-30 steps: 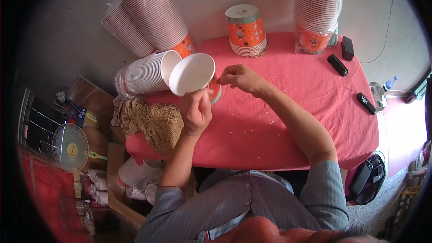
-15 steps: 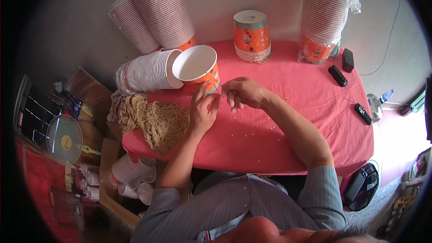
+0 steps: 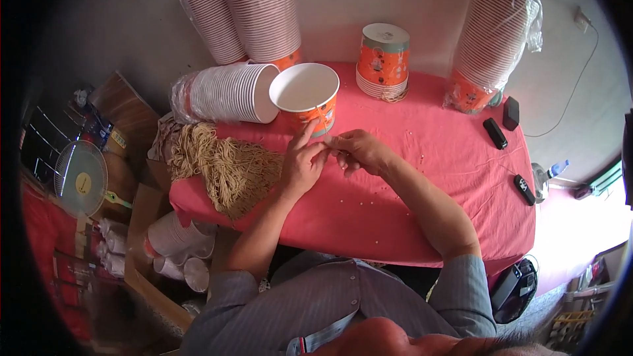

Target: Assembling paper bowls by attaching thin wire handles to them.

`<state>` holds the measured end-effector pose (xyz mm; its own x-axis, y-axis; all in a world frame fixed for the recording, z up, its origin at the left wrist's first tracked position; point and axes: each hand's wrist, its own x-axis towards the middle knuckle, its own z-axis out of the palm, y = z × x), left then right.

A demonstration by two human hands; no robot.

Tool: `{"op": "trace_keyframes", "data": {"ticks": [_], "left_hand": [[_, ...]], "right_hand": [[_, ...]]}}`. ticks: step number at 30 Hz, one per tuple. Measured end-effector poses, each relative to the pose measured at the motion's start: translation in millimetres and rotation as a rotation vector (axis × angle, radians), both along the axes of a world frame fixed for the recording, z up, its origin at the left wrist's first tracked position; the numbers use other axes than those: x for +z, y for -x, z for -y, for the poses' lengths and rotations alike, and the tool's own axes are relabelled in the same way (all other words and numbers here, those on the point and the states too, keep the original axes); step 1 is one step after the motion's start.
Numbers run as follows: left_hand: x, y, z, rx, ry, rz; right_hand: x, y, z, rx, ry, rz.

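Observation:
An orange-printed paper bucket (image 3: 304,90) with a white inside stands upright on the table, a thin cord running over its front side. Right in front of it my two hands meet at the fingertips. My left hand (image 3: 304,165) pinches the cord with thumb and fingers, its index finger pointing up toward the bucket's side. With thumb and forefinger closed, my right hand (image 3: 359,152) grips the cord's end. The fingers mostly hide the cord itself. To the left of my left hand lies a heap of beige cords (image 3: 231,170).
Wrapped bucket stacks stand at the back left (image 3: 260,16) and back right (image 3: 491,43); another wrapped stack (image 3: 227,92) lies sideways. Upside-down buckets (image 3: 384,59) stand behind my right hand. Small black devices (image 3: 495,133) lie right on the red tablecloth (image 3: 409,224). A carton (image 3: 142,257) holds more cups.
My hands have come together; the small gap between their fingertips has closed. The whole view has shifted and tilted slightly, while the bucket stays in place on the table.

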<state>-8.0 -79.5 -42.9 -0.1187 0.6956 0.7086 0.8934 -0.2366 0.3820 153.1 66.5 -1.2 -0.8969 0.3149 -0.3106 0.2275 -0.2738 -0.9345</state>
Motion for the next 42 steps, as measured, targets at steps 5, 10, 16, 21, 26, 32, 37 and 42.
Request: {"op": "trace_keyframes", "data": {"ticks": [5, 10, 16, 21, 26, 32, 37, 42], "left_hand": [[4.1, -3.4, 0.7, -0.019, -0.034, 0.052], [-1.3, 0.0, 1.9, -0.014, -0.034, 0.096], [-1.3, -3.3, 0.0, -0.048, 0.020, 0.080], [-16.6, 8.0, -3.2, -0.092, 0.133, 0.701], [17.8, -1.5, -16.8, -0.184, 0.099, 0.947], [44.4, 1.2, -37.9, -0.075, 0.180, 0.990], [48.7, 4.4, -61.2, -0.130, 0.300, 1.019], [55.1, -1.2, -77.1, -0.181, 0.251, 1.116]], "right_hand": [[-9.2, 4.6, 5.1, -0.149, -0.059, -0.009], [-4.3, 5.2, 6.4, -0.114, 0.038, -0.130], [-22.1, 8.3, -2.0, -0.224, 0.029, -0.151], [-10.2, 8.0, 2.9, -0.199, -0.231, -0.169], [-10.6, 8.5, 11.2, -0.207, -0.393, -0.143], [-0.3, 1.0, 9.1, -0.219, -0.518, -0.146], [16.9, -7.2, -1.3, -0.298, -0.745, -0.060], [18.4, -11.5, -21.1, -0.396, -0.908, -0.029]]}}
